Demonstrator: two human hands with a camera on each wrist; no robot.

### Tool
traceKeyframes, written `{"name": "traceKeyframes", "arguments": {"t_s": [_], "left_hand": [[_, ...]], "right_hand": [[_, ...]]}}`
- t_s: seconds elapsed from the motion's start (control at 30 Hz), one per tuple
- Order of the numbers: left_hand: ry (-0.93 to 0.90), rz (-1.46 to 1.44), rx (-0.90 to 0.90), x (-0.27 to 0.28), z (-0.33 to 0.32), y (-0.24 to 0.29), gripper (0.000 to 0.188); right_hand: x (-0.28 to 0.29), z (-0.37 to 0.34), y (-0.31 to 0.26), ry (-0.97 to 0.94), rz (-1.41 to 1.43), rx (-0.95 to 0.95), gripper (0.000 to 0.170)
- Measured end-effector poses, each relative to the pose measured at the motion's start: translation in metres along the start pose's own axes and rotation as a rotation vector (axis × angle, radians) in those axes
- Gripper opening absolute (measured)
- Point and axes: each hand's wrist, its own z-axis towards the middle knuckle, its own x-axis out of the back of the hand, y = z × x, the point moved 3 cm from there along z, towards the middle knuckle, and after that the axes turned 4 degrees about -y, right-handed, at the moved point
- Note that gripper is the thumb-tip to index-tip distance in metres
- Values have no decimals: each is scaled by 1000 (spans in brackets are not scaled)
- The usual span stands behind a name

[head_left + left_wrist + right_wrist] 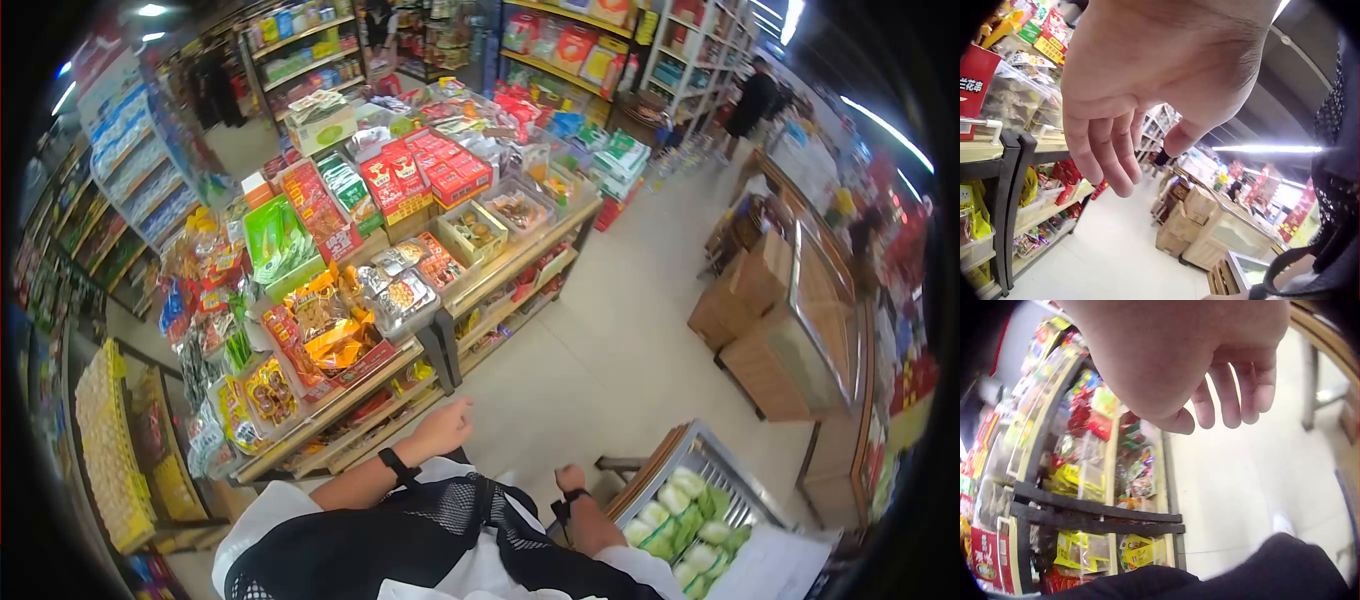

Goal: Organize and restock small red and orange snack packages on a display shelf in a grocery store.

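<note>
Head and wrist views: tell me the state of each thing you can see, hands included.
Left hand: empty, fingers loosely curled.
Right hand: empty, fingers loosely curled.
Snack stand: stocked with packets.
Green box: open-topped, filled.
Cardboard boxes: stacked; whether sealed, unclear.
Strip light: lit.

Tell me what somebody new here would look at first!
Probably the red boxes, bright on top of the big stand in the middle. Next, maybe the shiny orange bags at the stand's near edge. Then the pale green vegetables, down at the bottom right in a bin with a silvery rim.
</note>
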Motion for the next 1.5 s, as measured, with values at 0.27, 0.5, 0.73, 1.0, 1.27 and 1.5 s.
{"name": "traceKeyframes", "arguments": {"t_s": [0.27, 0.5, 0.73, 1.0, 1.27, 1.5], "left_hand": [[333, -138, 229, 76, 17, -21, 36], [319, -382, 112, 130, 130, -35, 34], [311, -417, 18, 184, 201, -13, 29], [566, -453, 157, 214, 231, -8, 23], [836, -524, 315, 202, 261, 1, 23], [815, -560, 326, 205, 247, -3, 26]], "right_hand": [[95, 104, -322, 137, 407, 662, 19], [177, 107, -464, 127, 480, 1023, 19], [296, 170, -556, 347, 439, 1192, 20], [365, 233, -706, 261, 219, 1495, 29], [348, 271, -776, 18, -7, 1670, 53], [308, 281, -778, -6, -396, 1654, 85]]}}
